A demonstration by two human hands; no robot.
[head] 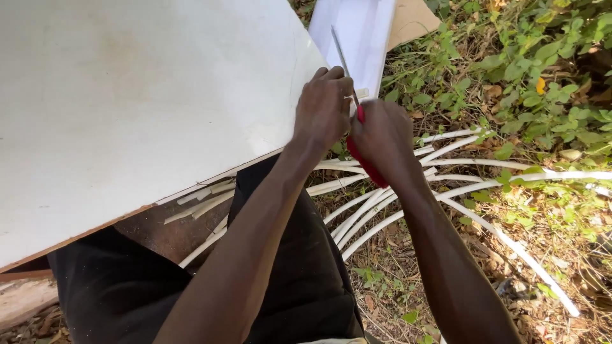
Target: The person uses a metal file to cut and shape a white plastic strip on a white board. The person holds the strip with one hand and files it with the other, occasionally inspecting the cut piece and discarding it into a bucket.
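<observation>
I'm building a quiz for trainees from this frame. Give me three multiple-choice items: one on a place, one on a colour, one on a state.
1. Where do the white pipes lie?
A. On the ground under the arms
B. On top of the board
C. Upright against a wall

2. What colour is the handle of the tool?
A. Blue
B. Red
C. Yellow

3. How is the right hand?
A. Open and flat
B. Hanging free
C. Closed on the tool

Answers: 1 A, they spread across leaves and grass beside the white board. 2 B, red shows below the fist. 3 C, the grip wraps the handle, the thin blade rising beside the left hand at the board's edge.
</observation>
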